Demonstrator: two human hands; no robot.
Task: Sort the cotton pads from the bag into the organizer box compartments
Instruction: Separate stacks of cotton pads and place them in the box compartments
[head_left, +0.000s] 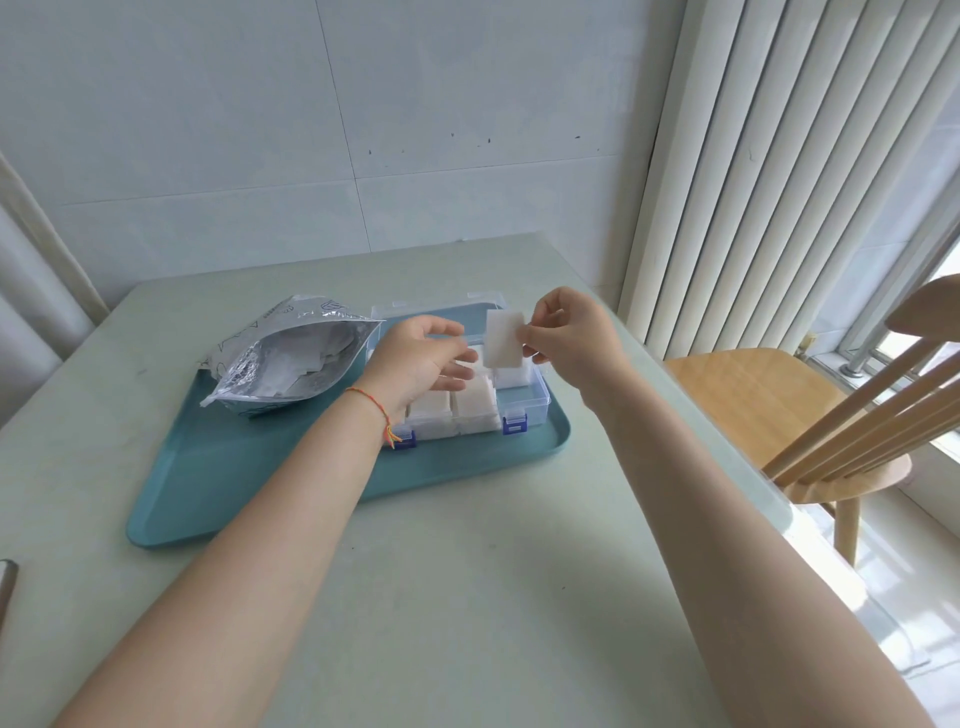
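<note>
A clear organizer box (540, 397) with blue latches stands open on a teal tray (218, 483). Its front compartments hold stacks of white cotton pads (475, 405). My right hand (571, 338) pinches one rectangular white cotton pad (503, 339) upright above the box's right side. My left hand (423, 358) hovers over the box's left half with fingers relaxed and spread, holding nothing. A silver foil bag (291, 358) lies open on the tray to the left of the box, with more white pads showing inside it.
The tray sits on a pale green table (467, 571) against a tiled wall. A wooden chair (810, 415) stands to the right, beside vertical blinds (779, 182) and a window. A dark object (6, 582) pokes in at the left edge.
</note>
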